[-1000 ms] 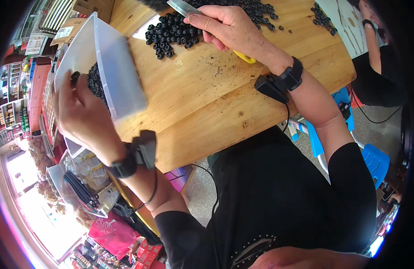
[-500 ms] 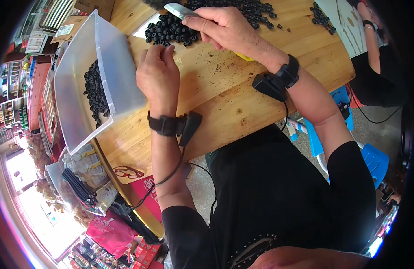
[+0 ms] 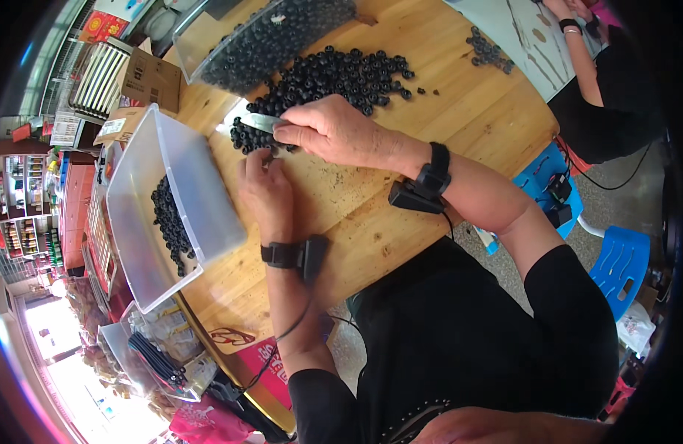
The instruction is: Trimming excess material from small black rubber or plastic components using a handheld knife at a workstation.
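Head view, left to right: a clear plastic bin [image 3: 215, 196] stands beside the left hand [image 3: 266, 194], whose fingers curl at the near edge of a pile of black ring-like pieces [image 3: 349, 78]; whether they pinch one cannot be told. Just beyond those fingers, a knife [image 3: 258, 122] held in the right hand [image 3: 330, 135] points its silver blade leftward over the pile's near edge. The pieces, heaped on the wooden table [image 3: 489, 126], look small, rounded and slightly shiny, many with holes.
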`<state>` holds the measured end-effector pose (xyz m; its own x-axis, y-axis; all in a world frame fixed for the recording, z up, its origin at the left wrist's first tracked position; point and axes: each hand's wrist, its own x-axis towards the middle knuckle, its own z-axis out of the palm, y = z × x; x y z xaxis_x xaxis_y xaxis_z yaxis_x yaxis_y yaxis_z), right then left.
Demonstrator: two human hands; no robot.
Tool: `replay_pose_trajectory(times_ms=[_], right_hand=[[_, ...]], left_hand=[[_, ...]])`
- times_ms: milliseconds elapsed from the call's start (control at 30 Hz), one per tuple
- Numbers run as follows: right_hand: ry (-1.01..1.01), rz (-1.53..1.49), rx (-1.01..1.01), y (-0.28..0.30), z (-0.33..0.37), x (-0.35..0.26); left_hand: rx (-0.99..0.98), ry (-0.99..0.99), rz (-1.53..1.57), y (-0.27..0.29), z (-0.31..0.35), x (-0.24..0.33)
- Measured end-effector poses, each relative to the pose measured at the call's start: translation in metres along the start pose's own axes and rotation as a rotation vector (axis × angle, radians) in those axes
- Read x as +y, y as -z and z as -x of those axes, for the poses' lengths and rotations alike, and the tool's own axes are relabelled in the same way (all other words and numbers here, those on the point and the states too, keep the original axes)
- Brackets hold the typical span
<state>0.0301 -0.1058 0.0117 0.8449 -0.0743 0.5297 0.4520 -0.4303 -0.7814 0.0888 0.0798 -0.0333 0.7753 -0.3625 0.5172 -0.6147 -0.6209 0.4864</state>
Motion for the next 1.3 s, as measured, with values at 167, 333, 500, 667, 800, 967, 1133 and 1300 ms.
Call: replay_pose_trajectory(times_ms=[167,333,500,667,800,967,1133,1300], right_hand=[[-0.086,-0.042,0.013,0.005,-0.002,0.000],[-0.133,-0.030,-0.022,0.006,-0.002,0.003],[-0.428,-0.169,-0.154,0.007,-0.002,-0.010],[-0.371,-0.207,-0.232,0.001,0.003,-0.018],[-0.118,-0.045,-0.171,-0.003,0.006,-0.019],[0.110,0.019,-0.062,-0.007,0.005,-0.013],[0.071,0.043,-0.116,-0.004,0.005,-0.015],[0.043,0.007,-0.115,-0.006,0.006,-0.009]], left_hand=[[0.004,0.095,0.127,-0.002,0.001,0.010],[0.045,0.136,0.335,0.004,0.003,0.016],[-0.063,0.430,1.005,0.012,0.002,0.022],[-0.106,0.475,1.423,0.020,0.002,0.042],[-0.080,0.428,1.449,0.019,0.003,0.040],[-0.110,0.477,1.602,0.021,0.006,0.041],[-0.064,0.424,1.549,0.015,0.009,0.040],[-0.052,0.388,1.527,0.011,0.011,0.035]])
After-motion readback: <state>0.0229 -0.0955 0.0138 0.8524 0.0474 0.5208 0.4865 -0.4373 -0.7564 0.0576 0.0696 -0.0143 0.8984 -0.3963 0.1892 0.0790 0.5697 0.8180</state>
